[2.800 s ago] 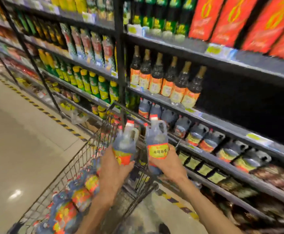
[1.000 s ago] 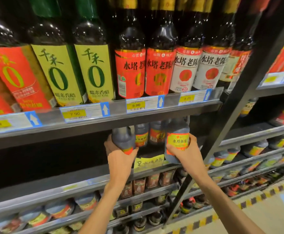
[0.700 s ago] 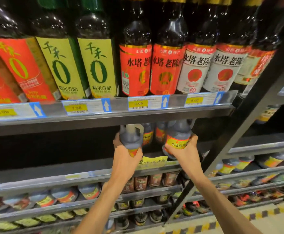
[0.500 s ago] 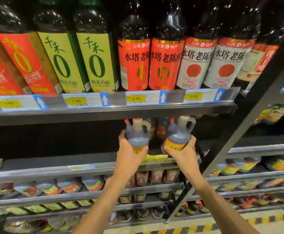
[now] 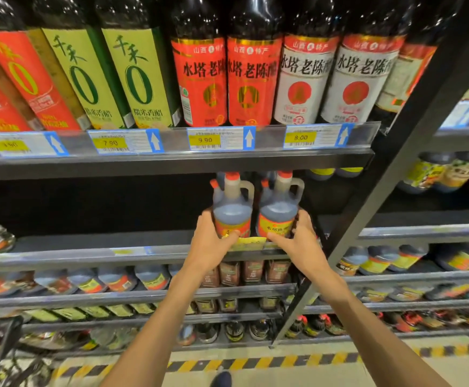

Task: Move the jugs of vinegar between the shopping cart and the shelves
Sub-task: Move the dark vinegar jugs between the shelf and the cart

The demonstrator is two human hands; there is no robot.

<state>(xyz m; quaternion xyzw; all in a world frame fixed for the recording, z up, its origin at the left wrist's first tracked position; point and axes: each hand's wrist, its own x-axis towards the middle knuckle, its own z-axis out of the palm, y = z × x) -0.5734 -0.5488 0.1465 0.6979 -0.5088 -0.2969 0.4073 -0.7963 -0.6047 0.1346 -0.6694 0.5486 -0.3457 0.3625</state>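
The dark shelving (image 5: 172,163) fills nearly everything in front of the person, tier upon tier, with a black upright post (image 5: 395,169) slanting down its right side. On the top tier stand the biggest things here: tall dark bottles (image 5: 253,79) packed shoulder to shoulder, some with yellow-green labels, some red, some white with a red disc. Under them runs a strip of price tags (image 5: 216,139) with blue arrows. The lower tiers hold rows of smaller jugs and jars, too blurred to tell apart. A yellow-and-black striped line (image 5: 255,364) marks the floor at the foot of the unit, and part of a wire shopping cart (image 5: 1,356) shows at the bottom left corner.

On the middle shelf (image 5: 88,254), just at its front edge, two jugs of dark vinegar stand upright and side by side, nearly touching. The left jug (image 5: 232,210) has a red cap and a clear loop handle; the right jug (image 5: 279,210) matches it, with a yellow and red label facing out.

The left hand (image 5: 209,241) wraps round the lower body of the left jug, thumb across its label. The right hand (image 5: 300,241) clasps the right jug the same way, fingers curled round its outer side. A small yellow tag (image 5: 248,243) hangs on the shelf lip between the two thumbs.
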